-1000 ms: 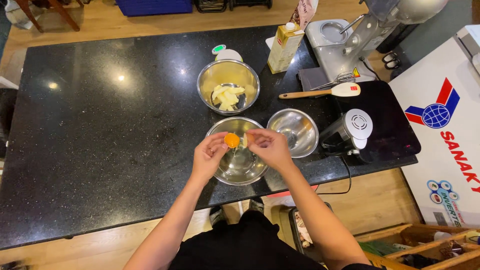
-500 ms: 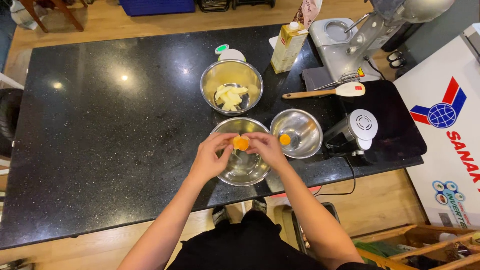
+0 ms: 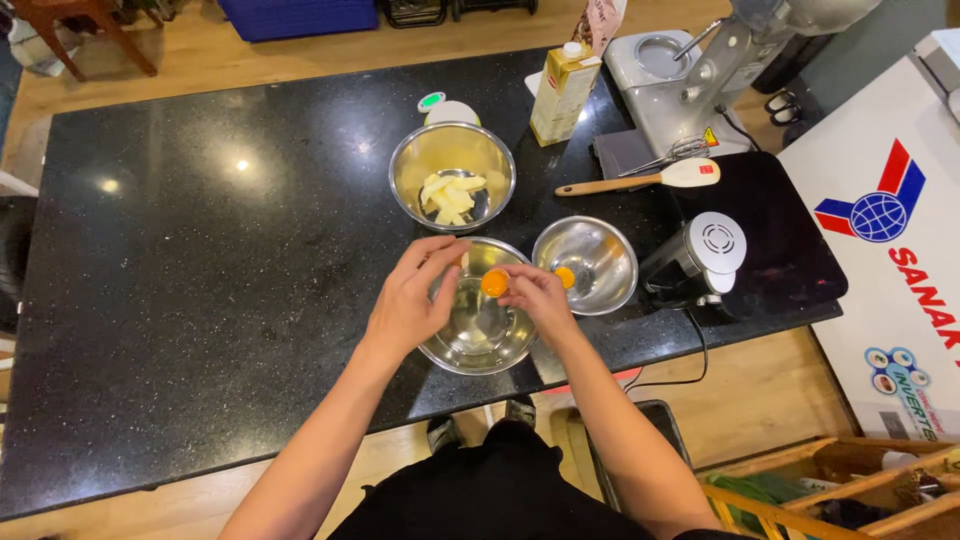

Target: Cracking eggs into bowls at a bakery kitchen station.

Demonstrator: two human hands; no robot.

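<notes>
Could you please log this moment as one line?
hands: left, right | yolk in right-hand shell | over near bowl

Black stone counter (image 3: 200, 300), wooden floor (image 3: 760, 400)

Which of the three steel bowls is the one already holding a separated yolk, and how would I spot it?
On the black stone countertop, three steel bowls cluster near the front edge, left of the white hand mixer. The yolk bowl is the rightmost one, just beyond the right hand. It alone holds a single orange yolk; the far bowl holds pale butter pieces, the near bowl clear egg white.
</notes>
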